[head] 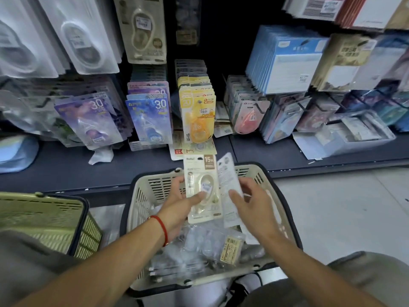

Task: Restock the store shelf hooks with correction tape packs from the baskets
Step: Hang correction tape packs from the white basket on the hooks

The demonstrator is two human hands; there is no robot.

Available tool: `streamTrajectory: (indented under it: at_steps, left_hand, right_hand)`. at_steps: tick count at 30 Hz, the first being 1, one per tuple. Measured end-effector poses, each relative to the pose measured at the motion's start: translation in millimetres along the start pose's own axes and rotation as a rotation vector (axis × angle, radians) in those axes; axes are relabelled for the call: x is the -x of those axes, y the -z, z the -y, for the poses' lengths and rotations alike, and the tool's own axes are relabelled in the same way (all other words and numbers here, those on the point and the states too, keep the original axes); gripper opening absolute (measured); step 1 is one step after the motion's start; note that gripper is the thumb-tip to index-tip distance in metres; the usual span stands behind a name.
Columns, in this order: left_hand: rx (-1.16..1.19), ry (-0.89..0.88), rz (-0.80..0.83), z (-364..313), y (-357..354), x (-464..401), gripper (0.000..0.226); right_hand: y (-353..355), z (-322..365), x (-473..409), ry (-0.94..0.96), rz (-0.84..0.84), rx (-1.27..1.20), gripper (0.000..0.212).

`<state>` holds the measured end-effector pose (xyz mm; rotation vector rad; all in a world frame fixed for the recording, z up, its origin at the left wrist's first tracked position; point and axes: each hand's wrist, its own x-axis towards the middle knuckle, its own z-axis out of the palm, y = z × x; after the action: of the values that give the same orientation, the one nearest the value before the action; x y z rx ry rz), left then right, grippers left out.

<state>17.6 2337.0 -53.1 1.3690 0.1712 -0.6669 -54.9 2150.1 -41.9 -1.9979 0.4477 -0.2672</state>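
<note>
Both forearms reach over the beige basket [141, 196] of loose packs. Left hand [177, 204] grips a cream correction tape pack [202, 189] upright, thumb across its front. Right hand [252, 202] pinches a second pack [228, 180], back side showing, just right of the first. A green basket [44, 218] sits near left; stocked shelf hooks [197, 103] hang beyond.
</note>
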Motion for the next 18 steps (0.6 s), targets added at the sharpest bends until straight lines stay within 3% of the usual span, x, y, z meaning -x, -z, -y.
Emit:
streamTrajectory:
  at_steps: [6,8,12,15,18]
  left_hand:
    - [0.258,0.06,0.146,24.1,-9.8,10.0,0.052]
    - [0.284,0.016,0.092,25.8,-5.4,7.8,0.045]
    - [0.282,0.072,-0.024,29.8,2.9,2.1,0.051]
    - [0.277,0.109,-0.075,29.0,6.6,1.2,0.048]
    - [0.296,0.132,-0.091,26.5,12.5,1.3,0.039]
  right_hand:
    - [-45.7,-3.1,36.7,0.202,0.19,0.163,0.047]
    - [-45.4,-6.6,36.1,0.242,0.255,0.129,0.051]
    - [-31.8,-13.7,8.7,0.051,0.243,-0.128,0.04]
    - [-19.2,-50.2,-24.4,-0.114,0.137,0.295,0.034]
    - [-15.2,-87.9,-31.8,-0.389,0.413,0.676,0.054]
